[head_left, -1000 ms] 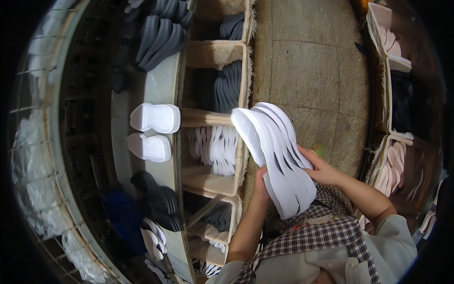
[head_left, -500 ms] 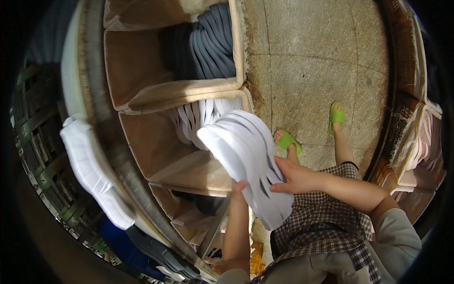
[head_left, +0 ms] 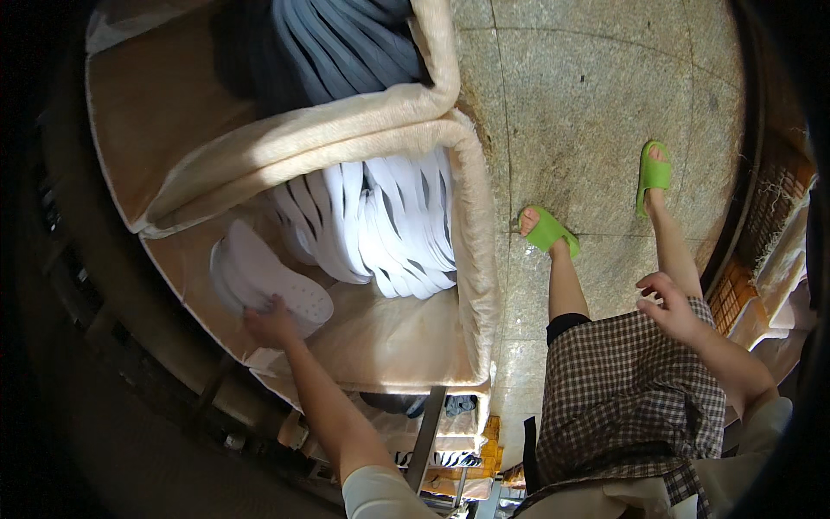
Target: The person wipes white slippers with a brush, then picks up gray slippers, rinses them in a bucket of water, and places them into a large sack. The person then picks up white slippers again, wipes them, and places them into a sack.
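My left hand (head_left: pixel 272 327) reaches into a cloth-lined bin and is closed on white shoe soles (head_left: pixel 294 290). Small holes dot the rounded end of the top sole; how many lie under it I cannot tell. Beside them in the same bin stands a row of several white soles (head_left: pixel 406 225), packed on edge. My right hand (head_left: pixel 670 304) hangs over my checked apron, its fingers loosely bent and apart, with nothing in them.
The bin's padded rim (head_left: pixel 475 277) borders the stone floor (head_left: pixel 596 104) on the right. A neighbouring bin beyond it holds dark grey soles (head_left: pixel 337 52). Below, a metal bar (head_left: pixel 425 437) runs past another bin. An orange crate (head_left: pixel 737 303) stands at the right.
My left hand has carried white soles leftward, down into the bin. My right hand has let go of the stack and drawn back to the right. The view has moved closer over the bin.
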`<state>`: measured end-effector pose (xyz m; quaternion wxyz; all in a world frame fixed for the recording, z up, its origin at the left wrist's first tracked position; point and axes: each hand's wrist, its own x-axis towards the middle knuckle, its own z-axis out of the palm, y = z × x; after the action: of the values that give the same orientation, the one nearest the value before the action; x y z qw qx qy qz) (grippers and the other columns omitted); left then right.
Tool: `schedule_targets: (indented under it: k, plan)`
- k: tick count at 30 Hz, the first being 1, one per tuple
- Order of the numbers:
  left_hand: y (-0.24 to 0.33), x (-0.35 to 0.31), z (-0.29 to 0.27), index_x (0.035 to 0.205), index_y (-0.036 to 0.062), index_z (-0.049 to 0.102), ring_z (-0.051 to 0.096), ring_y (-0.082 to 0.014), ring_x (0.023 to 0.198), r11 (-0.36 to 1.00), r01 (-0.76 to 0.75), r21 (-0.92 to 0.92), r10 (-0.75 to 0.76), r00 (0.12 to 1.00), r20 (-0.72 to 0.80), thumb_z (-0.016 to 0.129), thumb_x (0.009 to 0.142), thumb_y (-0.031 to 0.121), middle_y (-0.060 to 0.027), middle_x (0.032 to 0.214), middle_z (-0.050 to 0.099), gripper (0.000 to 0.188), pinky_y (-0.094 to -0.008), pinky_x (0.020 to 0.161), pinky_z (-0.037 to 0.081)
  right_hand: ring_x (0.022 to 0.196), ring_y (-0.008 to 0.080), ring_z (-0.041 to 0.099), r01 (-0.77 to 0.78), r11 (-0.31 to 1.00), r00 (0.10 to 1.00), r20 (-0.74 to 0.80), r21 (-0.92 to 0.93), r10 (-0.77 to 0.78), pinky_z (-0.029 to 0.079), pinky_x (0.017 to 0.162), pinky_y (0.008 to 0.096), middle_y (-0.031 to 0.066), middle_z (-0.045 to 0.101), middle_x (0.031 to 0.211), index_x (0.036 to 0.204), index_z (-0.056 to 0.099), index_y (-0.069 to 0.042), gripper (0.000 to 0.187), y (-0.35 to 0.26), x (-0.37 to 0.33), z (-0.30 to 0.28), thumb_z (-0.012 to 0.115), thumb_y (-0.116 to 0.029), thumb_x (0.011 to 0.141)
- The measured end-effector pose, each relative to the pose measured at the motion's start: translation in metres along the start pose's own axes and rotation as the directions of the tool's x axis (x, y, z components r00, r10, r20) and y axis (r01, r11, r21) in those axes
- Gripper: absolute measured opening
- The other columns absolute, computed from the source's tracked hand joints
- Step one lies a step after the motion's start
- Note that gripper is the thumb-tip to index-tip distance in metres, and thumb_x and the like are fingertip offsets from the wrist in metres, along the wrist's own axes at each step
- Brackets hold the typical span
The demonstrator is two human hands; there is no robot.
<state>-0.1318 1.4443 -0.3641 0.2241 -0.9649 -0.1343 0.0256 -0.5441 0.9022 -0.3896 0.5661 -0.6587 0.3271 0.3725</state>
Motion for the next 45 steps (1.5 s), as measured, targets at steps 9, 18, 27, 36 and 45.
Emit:
schedule_targets:
  k: [9, 18, 27, 36, 45]
  plan:
    - [0.011, -0.038, 0.123, 0.130, -0.0038, 0.034, 0.045, -0.0422, 0.115, 0.839, -0.318, -0.441, 0.340, 0.940, -0.029, 0.068, 0.076, 0.038, -0.0265, 0.130, 0.040, 0.076, -0.0469, 0.096, 0.038, 0.088, 0.0203, 0.059, -0.057, 0.998, 0.995, 0.076, -0.028, 0.059, 0.049, 0.070, 0.0319, 0.0111, 0.055, 0.101, 0.105, 0.056, -0.002, 0.030, 0.018, 0.033, 0.048, 0.063, -0.021, 0.084]
    - [0.047, -0.033, 0.095, 0.140, -0.0070, 0.017, 0.031, -0.0411, 0.129, 0.940, -0.207, -0.269, 0.251, 0.958, 0.140, 0.060, 0.084, 0.039, -0.0276, 0.142, 0.026, 0.084, -0.0443, 0.107, 0.025, 0.086, 0.0207, 0.061, -0.048, 0.998, 0.998, 0.038, 0.037, 0.047, 0.051, 0.069, 0.0318, 0.0131, 0.055, 0.100, 0.105, 0.056, -0.001, 0.028, 0.009, 0.027, 0.032, 0.063, -0.019, 0.084]
    - [0.157, -0.184, -0.101, 0.094, -0.0017, 0.057, 0.058, -0.0218, 0.072, 0.694, -0.129, -0.709, 0.288, 0.951, 0.110, 0.052, 0.094, 0.024, -0.0114, 0.078, 0.061, 0.026, -0.0343, 0.069, 0.049, 0.082, 0.0195, 0.060, 0.102, 0.991, 0.979, -0.184, 0.085, -0.085, 0.048, 0.068, 0.0299, 0.0100, 0.059, 0.093, 0.099, 0.058, -0.001, 0.021, -0.014, -0.040, -0.092, 0.062, -0.016, 0.084]
    - [0.150, -0.238, -0.453, 0.138, 0.0039, 0.027, 0.036, -0.0203, 0.125, -0.658, 0.742, -0.129, 0.741, 0.669, 0.063, 0.046, 0.088, 0.055, -0.0089, 0.134, 0.039, 0.074, -0.0455, 0.102, 0.031, 0.075, 0.0186, 0.057, 0.097, 0.995, 0.840, -0.535, -0.019, -0.092, 0.046, 0.070, 0.0307, 0.0091, 0.058, 0.080, 0.093, 0.057, -0.001, 0.014, -0.082, -0.242, -0.141, 0.059, -0.011, 0.084]
    - [0.061, -0.197, -0.656, 0.135, 0.0034, 0.040, 0.027, -0.0240, 0.136, -0.654, 0.750, 0.099, 0.699, 0.649, -0.300, 0.040, 0.077, 0.074, -0.0128, 0.144, 0.035, 0.091, -0.0494, 0.109, 0.023, 0.078, 0.0209, 0.060, 0.261, 0.959, 0.755, -0.595, -0.113, -0.276, 0.048, 0.071, 0.0322, 0.0114, 0.062, 0.085, 0.098, 0.058, 0.001, 0.019, -0.152, -0.300, -0.194, 0.059, -0.012, 0.083]
